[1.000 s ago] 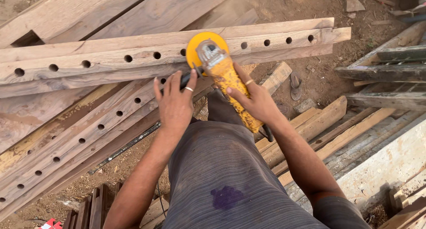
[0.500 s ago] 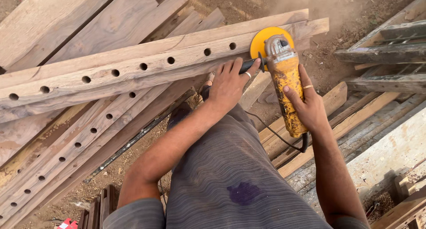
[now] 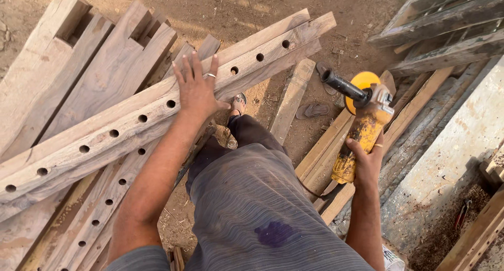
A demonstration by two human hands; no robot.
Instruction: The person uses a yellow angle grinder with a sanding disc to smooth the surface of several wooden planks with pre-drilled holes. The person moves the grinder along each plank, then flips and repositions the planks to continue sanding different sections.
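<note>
The only view sits on my head and looks steeply down over my grey striped trousers (image 3: 262, 208) to the dirt ground (image 3: 325, 34). It is close enough that my forearms fill the lower frame. My left hand (image 3: 197, 90) reaches up-frame onto the long brown wooden beam drilled with round holes (image 3: 105, 139); my right hand (image 3: 366, 163) sits at the right edge of centre.

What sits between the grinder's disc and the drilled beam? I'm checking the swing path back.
Nothing solid blocks it. The left hand lies flat on the drilled beam; the grinder, in the right hand, hangs off to the side above a loose plank and sandals.
</note>
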